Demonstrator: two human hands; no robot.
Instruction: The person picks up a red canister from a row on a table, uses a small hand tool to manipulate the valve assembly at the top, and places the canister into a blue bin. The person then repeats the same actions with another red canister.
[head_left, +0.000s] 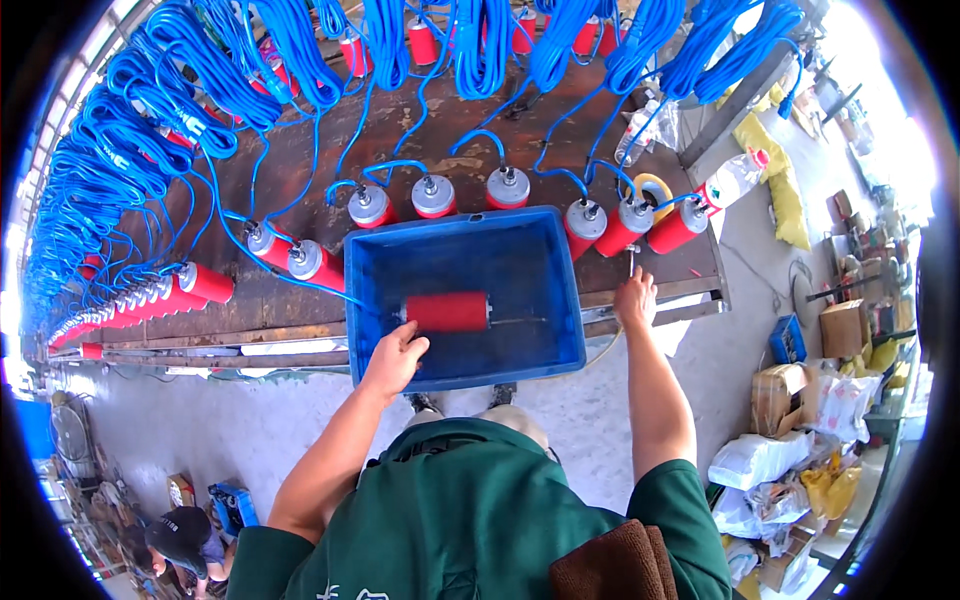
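A red cylinder point(447, 312) with a grey end and a thin rod lies sideways inside a blue plastic bin point(572, 300). My left hand point(394, 358) reaches over the bin's near left wall, fingers curled at the cylinder's left end. That end is blurred. A blue cord point(330, 288) runs over the bin's left wall toward it. To the right of the bin, my right hand point(635, 300) pinches a small metal fitting point(633, 258) at the table's front edge. Just behind the fitting is a red cylinder with a grey cap point(622, 228).
More capped red cylinders point(369, 205) with blue cords line the brown table point(300, 185). Coiled blue cords point(480, 50) hang above. A tape roll point(655, 190) and plastic bottle point(733, 180) are at the right. Cartons point(783, 395) and bags stand beyond; a person point(185, 540) crouches lower left.
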